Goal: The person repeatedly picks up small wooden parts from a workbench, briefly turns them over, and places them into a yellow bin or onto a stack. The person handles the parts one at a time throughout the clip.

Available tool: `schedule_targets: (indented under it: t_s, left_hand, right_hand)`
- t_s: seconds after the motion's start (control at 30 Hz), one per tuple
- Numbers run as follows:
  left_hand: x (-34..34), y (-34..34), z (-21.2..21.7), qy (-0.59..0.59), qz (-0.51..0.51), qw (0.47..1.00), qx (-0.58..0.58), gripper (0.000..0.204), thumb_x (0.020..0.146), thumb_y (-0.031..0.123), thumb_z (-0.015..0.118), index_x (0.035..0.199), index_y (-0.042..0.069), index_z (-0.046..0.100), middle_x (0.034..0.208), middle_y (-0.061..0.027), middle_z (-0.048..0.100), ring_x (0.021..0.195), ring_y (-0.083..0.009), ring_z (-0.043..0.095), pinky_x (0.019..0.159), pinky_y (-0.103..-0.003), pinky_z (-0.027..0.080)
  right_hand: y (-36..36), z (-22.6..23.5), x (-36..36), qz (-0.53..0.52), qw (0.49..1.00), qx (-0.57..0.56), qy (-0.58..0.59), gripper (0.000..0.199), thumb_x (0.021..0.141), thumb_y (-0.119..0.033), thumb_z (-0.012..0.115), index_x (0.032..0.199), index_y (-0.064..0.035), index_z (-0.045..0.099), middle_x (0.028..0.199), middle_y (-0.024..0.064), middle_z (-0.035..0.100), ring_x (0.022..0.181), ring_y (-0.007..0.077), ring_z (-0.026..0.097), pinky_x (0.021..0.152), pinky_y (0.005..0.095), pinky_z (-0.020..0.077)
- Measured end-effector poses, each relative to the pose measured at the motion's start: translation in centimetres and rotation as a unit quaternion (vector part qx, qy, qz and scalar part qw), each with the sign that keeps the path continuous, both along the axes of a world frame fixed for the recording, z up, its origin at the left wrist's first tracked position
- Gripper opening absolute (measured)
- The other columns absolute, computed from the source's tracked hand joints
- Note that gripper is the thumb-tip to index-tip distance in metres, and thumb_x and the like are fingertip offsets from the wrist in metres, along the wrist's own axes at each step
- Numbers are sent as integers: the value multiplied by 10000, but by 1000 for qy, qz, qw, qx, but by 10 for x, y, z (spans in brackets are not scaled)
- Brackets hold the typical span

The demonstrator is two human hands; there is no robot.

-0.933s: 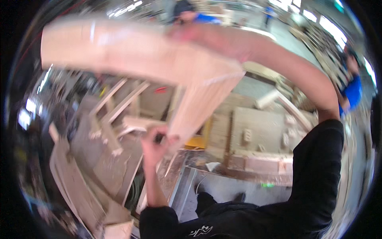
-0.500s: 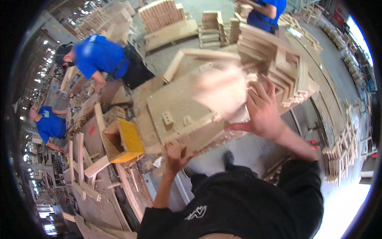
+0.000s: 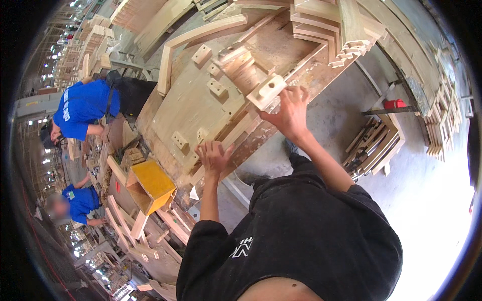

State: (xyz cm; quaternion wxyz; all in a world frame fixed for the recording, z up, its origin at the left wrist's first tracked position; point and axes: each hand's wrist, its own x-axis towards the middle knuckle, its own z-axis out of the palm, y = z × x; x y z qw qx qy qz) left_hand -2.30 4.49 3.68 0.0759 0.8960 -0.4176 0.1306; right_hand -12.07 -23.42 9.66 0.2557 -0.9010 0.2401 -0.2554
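My right hand (image 3: pixel 291 113) grips the near end of a pale wooden piece that carries a block with a hole (image 3: pixel 271 86). The middle of this piece is smeared by motion, and its far end lies over the work board. My left hand (image 3: pixel 214 156) touches the near edge of the flat wooden board (image 3: pixel 183 108), fingers spread and a little bent, thumb apart. Small drilled wooden blocks stand on that board, one (image 3: pixel 179 140) close to my left hand and another (image 3: pixel 217 88) farther up.
Angled wooden frame parts (image 3: pixel 319 25) are stacked at the far right of the bench, with a bent wooden part (image 3: pixel 201 32) at its far side. To the left stands a yellow-sided wooden box (image 3: pixel 158 183). Two people in blue shirts (image 3: pixel 83 110) work there. More frames (image 3: pixel 379 143) lie below right.
The pale piece in my right hand has swung lower, uncovering more blocks on the board. My left hand has opened out along the edge. The whole view has turned and shifted.
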Motion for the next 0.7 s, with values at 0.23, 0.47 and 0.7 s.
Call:
schedule_targets:
  t_s: [0.23,0.47,0.7]
  left_hand:
    - [13,17,-35,-74,109,991,16,825,704,658,671,1217,61,424,1269,-129,430,1188,-330,374,1001,-543,242]
    - [17,1,-32,7,109,987,121,860,771,687,563,1315,39,411,1299,-149,468,1270,-307,393,1046,-599,193]
    - [23,2,-33,51,105,985,126,852,780,683,552,1317,38,408,1281,-209,470,1250,-376,404,1021,-592,234]
  right_hand:
    - [23,-20,33,-72,984,144,-74,735,574,-328,865,1093,-8,456,1032,133,564,1038,310,495,1000,494,284]
    - [3,-29,30,-103,976,178,-76,1058,462,-432,907,1236,29,352,1187,179,494,1132,356,414,1009,503,246]
    - [3,-51,37,-73,966,191,-157,1045,474,-423,889,1266,-21,340,1227,139,463,1163,338,394,1031,550,217]
